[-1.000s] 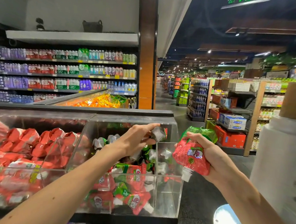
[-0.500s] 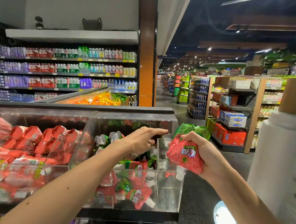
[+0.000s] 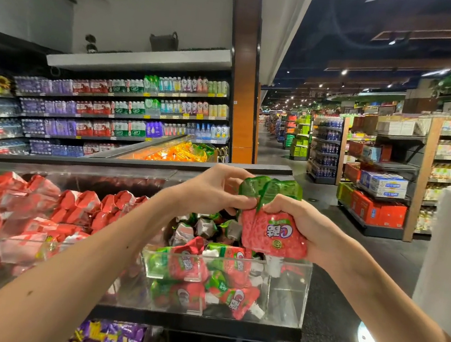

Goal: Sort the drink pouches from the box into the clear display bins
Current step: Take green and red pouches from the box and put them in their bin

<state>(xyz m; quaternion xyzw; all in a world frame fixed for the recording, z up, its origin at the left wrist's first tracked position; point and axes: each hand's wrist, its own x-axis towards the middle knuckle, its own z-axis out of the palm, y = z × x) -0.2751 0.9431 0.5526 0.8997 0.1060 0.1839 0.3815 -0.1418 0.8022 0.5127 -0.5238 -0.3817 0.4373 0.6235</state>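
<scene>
red-green pouch point(image 3: 273, 233) pinched between left hand point(image 3: 214, 187), right hand point(image 3: 301, 223) fingers.

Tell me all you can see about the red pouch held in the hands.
The red pouch looks like glossy soft plastic, strawberry-printed, with a green end up and a white cap down. It is above the clear bin. The right hand grips its body; the left hand pinches the green end.
</scene>
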